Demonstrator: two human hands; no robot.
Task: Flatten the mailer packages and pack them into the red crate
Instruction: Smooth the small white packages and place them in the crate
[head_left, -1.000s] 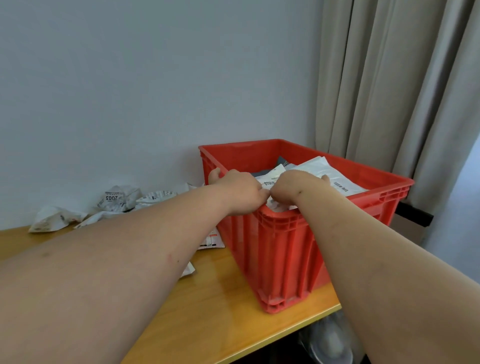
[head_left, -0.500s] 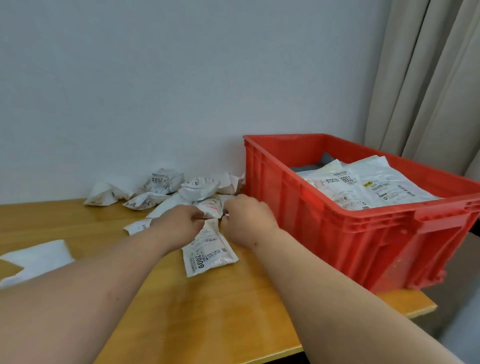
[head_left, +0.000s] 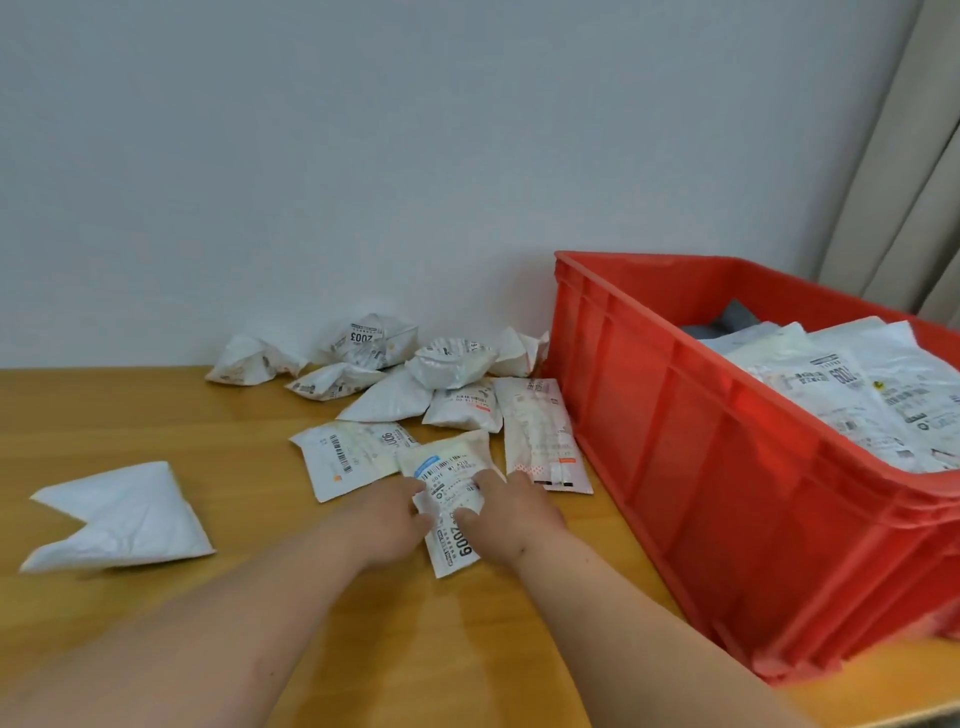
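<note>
Both hands, left hand (head_left: 387, 525) and right hand (head_left: 506, 514), pinch the labelled mailer (head_left: 451, 499) on the counter (head_left: 156, 415), likely to flatten it for the red crate (head_left: 691, 467).

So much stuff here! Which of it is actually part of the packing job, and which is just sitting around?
Part of the job:
- mailer marked 2009, gripped by the left hand and right hand
- pile of crumpled mailers by the wall
- plain white mailer, lying apart on the left
- red crate, already holding flattened mailers

Just there:
- wooden table
- curtain
- wall
</note>
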